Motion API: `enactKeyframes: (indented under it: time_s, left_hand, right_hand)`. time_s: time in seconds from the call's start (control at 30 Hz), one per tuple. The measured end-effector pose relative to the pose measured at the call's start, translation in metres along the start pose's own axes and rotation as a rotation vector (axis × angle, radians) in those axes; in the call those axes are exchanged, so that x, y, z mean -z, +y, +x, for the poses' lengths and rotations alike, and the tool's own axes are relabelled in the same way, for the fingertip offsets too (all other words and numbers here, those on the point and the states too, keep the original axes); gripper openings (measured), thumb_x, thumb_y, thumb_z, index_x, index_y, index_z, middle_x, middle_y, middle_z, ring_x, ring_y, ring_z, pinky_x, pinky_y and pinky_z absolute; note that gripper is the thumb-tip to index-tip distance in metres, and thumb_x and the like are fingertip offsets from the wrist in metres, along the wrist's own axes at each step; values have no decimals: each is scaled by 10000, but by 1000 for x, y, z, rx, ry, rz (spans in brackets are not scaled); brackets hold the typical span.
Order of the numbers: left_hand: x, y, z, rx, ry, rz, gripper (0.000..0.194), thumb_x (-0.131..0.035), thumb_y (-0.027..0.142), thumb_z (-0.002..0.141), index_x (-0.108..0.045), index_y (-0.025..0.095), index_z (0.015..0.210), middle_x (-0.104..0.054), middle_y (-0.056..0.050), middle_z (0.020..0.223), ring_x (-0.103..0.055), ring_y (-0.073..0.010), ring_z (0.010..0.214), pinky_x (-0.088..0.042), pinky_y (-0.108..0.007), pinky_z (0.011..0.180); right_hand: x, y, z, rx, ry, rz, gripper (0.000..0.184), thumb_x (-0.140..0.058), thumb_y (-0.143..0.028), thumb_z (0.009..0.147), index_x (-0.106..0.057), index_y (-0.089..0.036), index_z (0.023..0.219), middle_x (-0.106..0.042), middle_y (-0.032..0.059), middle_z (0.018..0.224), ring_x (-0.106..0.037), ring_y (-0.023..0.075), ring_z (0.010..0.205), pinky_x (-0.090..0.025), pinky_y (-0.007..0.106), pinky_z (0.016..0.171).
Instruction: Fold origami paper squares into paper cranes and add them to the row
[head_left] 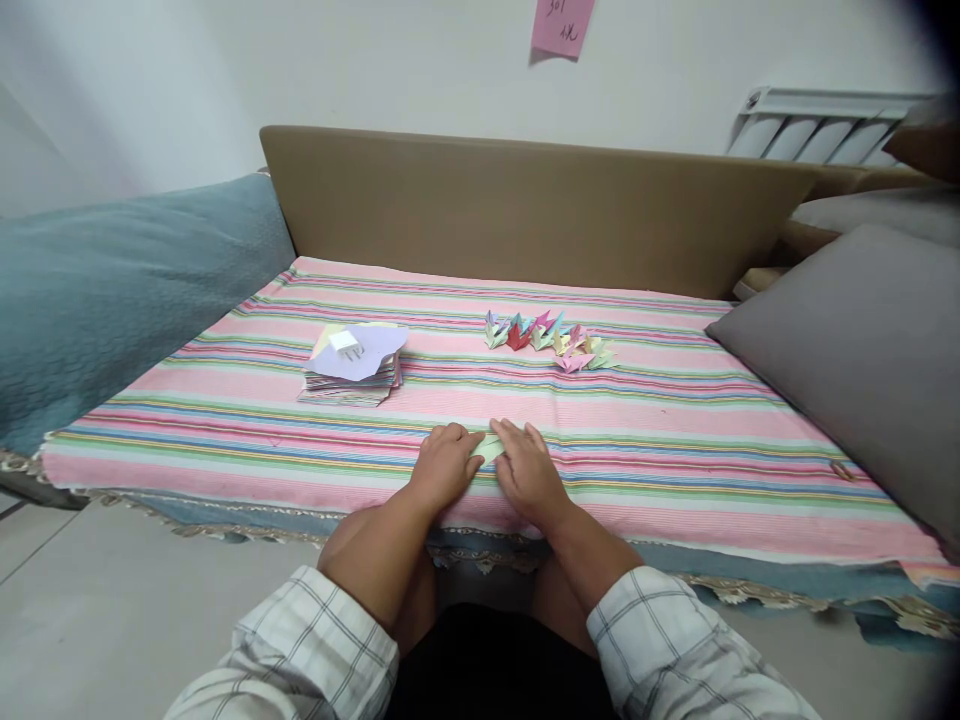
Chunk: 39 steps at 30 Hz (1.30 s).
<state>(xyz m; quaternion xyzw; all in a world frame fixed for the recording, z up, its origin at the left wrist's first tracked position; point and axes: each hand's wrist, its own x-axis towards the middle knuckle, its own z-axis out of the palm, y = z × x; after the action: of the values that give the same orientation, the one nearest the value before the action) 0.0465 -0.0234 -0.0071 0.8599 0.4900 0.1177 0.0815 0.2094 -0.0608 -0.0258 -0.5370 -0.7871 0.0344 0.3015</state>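
Observation:
A small piece of pale green folded paper (489, 448) lies on the striped cloth (660, 470) between my two hands. My left hand (446, 463) is on its left side, fingers curled and thumb pressed onto the paper. From the right, my right hand (529, 470) grips the other side, its thumb and fingers at the paper's edge. The fingers partly hide the paper, so its exact folds cannot be made out. Beyond my hands sits a group of several folded paper cranes (551, 338) in pink, red, blue, white and green.
To the left stands a stack of paper sheets (352, 388) with a lilac sheet (367, 358) and a white plug adapter (346, 345) on top. A grey cushion (847, 350) lies at right, a blue-covered armrest (142, 280) at left. A brown backboard (510, 205) rises behind.

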Motion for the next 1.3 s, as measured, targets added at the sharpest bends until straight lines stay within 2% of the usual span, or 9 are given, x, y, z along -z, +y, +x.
enactKeyframes:
  time_s: [0.1,0.23,0.4,0.6,0.8,0.93,1.13,1.2,1.3]
  left_hand:
    - [0,0,-2,21,8,30,378,-555,325,822,-559,303,1200,-541,-55,1003,-455,-226,965,-360,-357,852]
    - [1,2,-6,93,9,57,382,-534,394,831,-546,364,1212,-517,-48,991,-436,-234,968,-340,-375,831]
    - [2,3,-11,151,19,88,382,-501,452,842,-521,409,1220,-504,-42,1008,-417,-235,980,-311,-391,832]
    - [2,4,-14,142,35,128,433,-508,464,836,-475,399,1263,-506,-55,1044,-416,-247,986,-301,-394,830]
    - [-2,5,-14,169,68,160,412,-500,482,833,-515,379,1231,-486,-69,1082,-408,-263,1001,-309,-407,838]
    - [-4,5,-15,186,71,152,419,-500,492,829,-523,371,1229,-480,-73,1094,-403,-268,1018,-310,-420,863]
    - [-1,4,-16,246,68,52,374,-453,465,859,-538,397,1217,-456,-68,1117,-403,-266,1042,-313,-438,892]
    - [-1,4,-17,281,98,29,340,-432,437,873,-561,416,1187,-446,-63,1121,-393,-266,1066,-318,-434,898]
    - [-2,2,-18,288,150,24,305,-470,407,859,-599,430,1134,-450,-59,1098,-388,-264,1078,-326,-425,894]
  right_hand:
    - [-2,-9,-2,48,-167,-29,565,-340,-226,881,-228,-98,1419,-400,122,1409,-347,212,1307,-166,480,1104]
    - [-4,-8,-3,11,-244,-66,579,-340,-245,891,-185,-125,1435,-353,126,1434,-338,209,1316,-169,515,1094]
    - [-6,-5,-3,-5,-209,-45,601,-350,-254,892,-140,-146,1445,-369,121,1426,-343,197,1315,-179,505,1089]
    - [-9,-6,-3,-73,-108,78,644,-327,-238,902,-2,-149,1451,-468,118,1359,-454,179,1231,-206,480,1074]
    - [-13,-5,-4,-22,-134,-40,617,-352,-273,904,-92,-150,1449,-432,119,1387,-369,191,1293,-185,481,1078]
    - [-15,-7,-3,-37,-122,-94,604,-372,-276,901,-137,-159,1444,-446,112,1379,-385,194,1278,-202,470,1073]
    - [-12,-8,-1,-62,-148,-52,581,-346,-269,916,-140,-133,1442,-472,113,1357,-376,182,1283,-214,456,1065]
    - [-10,-9,0,-71,-160,-39,528,-325,-254,924,-205,-150,1428,-483,101,1351,-383,177,1277,-209,452,1063]
    - [-10,-11,3,-110,-132,-52,422,-323,-274,937,-385,-200,1348,-529,75,1310,-433,180,1236,-221,439,1049]
